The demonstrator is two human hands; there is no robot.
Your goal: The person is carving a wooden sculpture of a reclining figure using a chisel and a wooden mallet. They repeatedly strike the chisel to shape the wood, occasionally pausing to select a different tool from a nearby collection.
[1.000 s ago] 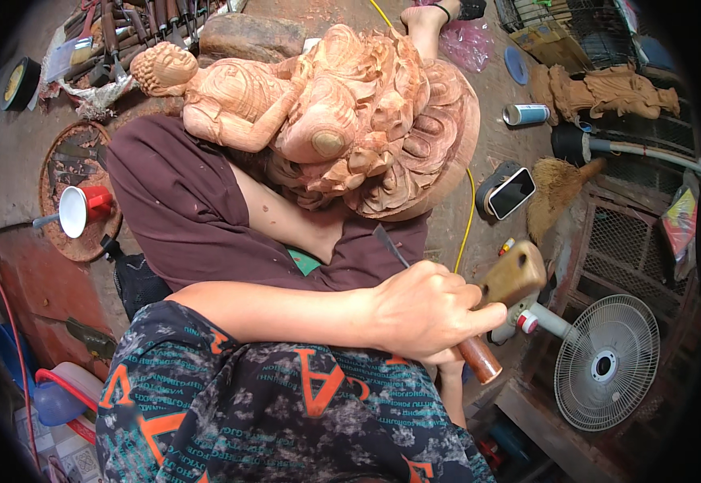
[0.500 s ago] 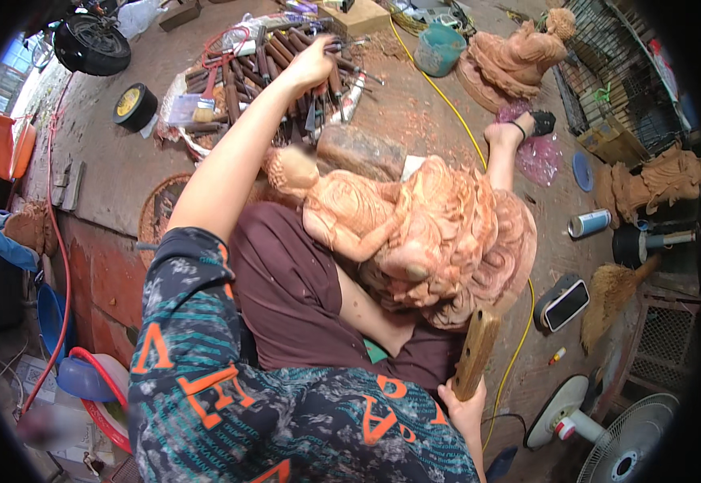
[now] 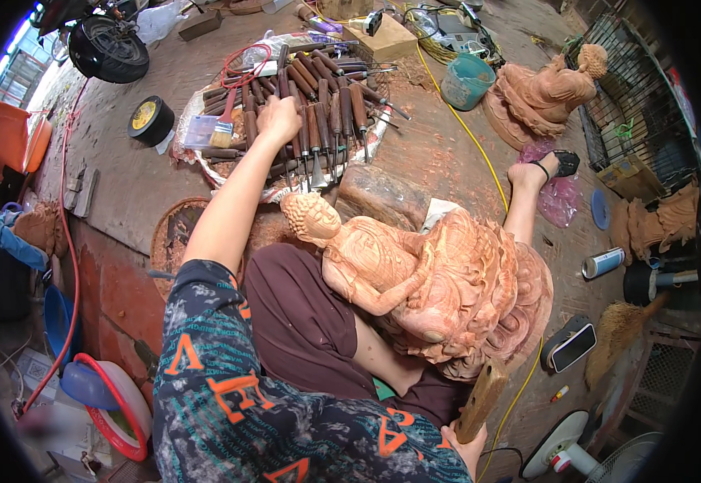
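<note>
My left hand (image 3: 280, 119) reaches into a heap of carving chisels (image 3: 318, 121) with dark wooden handles. Its fingers curl down among the handles, and what lies between them is hidden. Low on the right, my right hand (image 3: 467, 444) is closed round a bar-shaped wooden mallet (image 3: 482, 398), held upright with small dark dents in its side. Across my lap and the floor lies a carved wooden seated figure (image 3: 379, 262), its curly-haired head toward the left and its round base to the right. Behind it rests a worn wooden block (image 3: 383, 196).
A flat brush (image 3: 222, 133) lies by the chisels, near a black tape roll (image 3: 151, 119). Beyond stand a teal bucket (image 3: 467, 82) and another carved figure (image 3: 540, 101). A yellow cord (image 3: 479, 149) crosses the floor. On the right are a phone (image 3: 572, 348), spray can (image 3: 602, 263) and fan (image 3: 564, 443).
My left hand has drawn back from the far right part of the chisel heap to its nearer left part. My right hand still grips the mallet. The whole view has shifted.
</note>
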